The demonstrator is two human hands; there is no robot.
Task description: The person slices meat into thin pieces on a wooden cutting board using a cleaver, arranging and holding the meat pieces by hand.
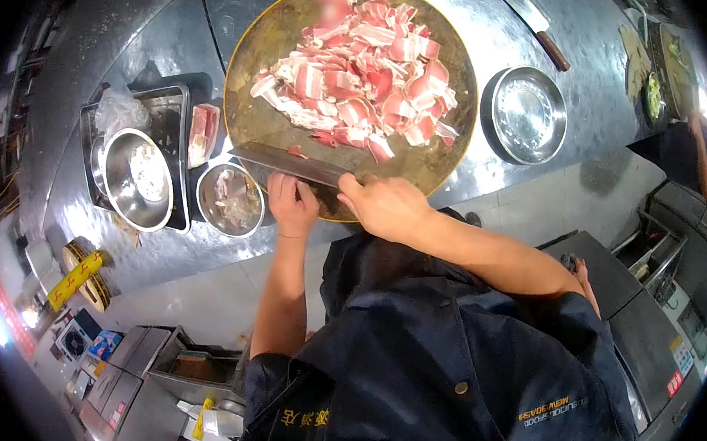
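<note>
My right hand (389, 210) is closed around the handle of a cleaver (292, 164), its blade pointing left across the near edge of a round wooden chopping board (259, 50). Close against the blade's near side, my left hand (293, 206) has its fingers curled; what they hold, if anything, is hidden. A large pile of sliced raw pork belly (364, 74) covers the middle of the board, beyond the cleaver. One small scrap of meat (297, 150) lies beside the blade.
Left of the board are a block of pork belly (204, 132), a steel bowl with scraps (232, 200), and a tray (183, 176) bearing a steel bowl (111, 167) and a plastic bag (121, 112). On the right stand a round steel pan (529, 116) and another knife (552, 51).
</note>
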